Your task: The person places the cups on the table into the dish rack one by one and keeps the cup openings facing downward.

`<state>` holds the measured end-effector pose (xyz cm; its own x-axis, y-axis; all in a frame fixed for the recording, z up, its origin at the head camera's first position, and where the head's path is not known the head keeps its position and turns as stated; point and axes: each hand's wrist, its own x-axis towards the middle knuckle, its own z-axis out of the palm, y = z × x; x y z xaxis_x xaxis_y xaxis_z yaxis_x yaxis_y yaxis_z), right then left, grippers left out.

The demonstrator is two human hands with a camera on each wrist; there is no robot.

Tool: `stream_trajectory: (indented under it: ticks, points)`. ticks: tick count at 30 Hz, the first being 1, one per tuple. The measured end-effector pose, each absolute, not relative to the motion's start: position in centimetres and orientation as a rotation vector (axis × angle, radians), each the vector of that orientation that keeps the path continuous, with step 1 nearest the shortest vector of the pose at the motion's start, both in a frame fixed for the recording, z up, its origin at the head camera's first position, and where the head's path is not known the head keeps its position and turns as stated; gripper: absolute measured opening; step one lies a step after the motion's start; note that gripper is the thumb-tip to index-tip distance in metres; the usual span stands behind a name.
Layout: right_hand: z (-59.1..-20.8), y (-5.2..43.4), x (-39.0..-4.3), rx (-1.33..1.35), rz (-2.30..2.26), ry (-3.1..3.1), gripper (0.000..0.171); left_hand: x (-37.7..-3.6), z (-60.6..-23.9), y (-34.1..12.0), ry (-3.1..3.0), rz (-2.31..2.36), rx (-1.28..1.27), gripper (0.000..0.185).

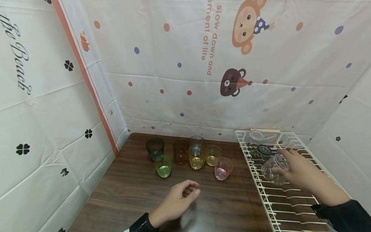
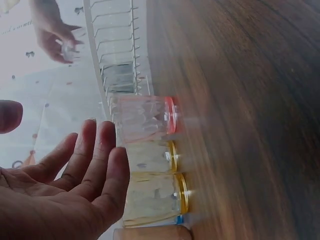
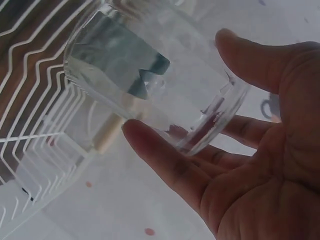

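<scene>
My right hand [image 1: 302, 170] grips a clear drinking glass [image 1: 273, 170] between thumb and fingers over the white wire dish rack [image 1: 265, 196]. The glass is tilted, its thick base towards the palm and its rim pointing away in the right wrist view. Just behind it in the rack stand a dark glass [image 1: 262, 150] and another clear glass [image 1: 255, 137], both base up. My left hand [image 1: 177, 199] hovers over the table with fingers loosely bent and nothing in them. Nearest to it is a pink glass [image 1: 223, 169] on the wooden table [image 1: 121, 199].
Left of the rack, a green glass [image 1: 163, 167], a dark glass [image 1: 155, 149], a brown glass [image 1: 180, 153], two yellow glasses [image 1: 196, 161] and a bluish clear glass [image 1: 197, 140] stand grouped. Printed cloth [image 1: 162, 106] walls in the back and sides.
</scene>
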<state>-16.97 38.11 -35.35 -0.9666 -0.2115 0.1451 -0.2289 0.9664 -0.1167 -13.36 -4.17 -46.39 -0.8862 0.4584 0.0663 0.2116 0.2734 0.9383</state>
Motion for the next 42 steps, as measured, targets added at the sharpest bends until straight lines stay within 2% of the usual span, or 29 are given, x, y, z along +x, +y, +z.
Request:
stream_trajectory:
  ticks: [9, 17, 24, 42]
  points:
    - [-37.6, 38.1, -18.1, 0.369, 0.202, -3.030, 0.076, -12.9, -46.7, -4.8, 2.346, 1.628, 0.616, 0.039]
    - [-38.6, 38.5, -18.5, 0.327, 0.149, -3.057, 0.077, -12.5, -46.8, -5.2, 2.341, 1.667, 0.606, 0.041]
    - [-38.9, 38.4, -18.9, 0.318, 0.143, -3.029, 0.071, -12.5, -47.1, -5.5, 2.340, 1.660, 0.592, 0.040]
    - [-39.7, 38.6, -19.0, 0.220, 0.211, -3.039, 0.081, -12.0, -47.2, -5.3, 2.338, 1.631, 0.597, 0.043]
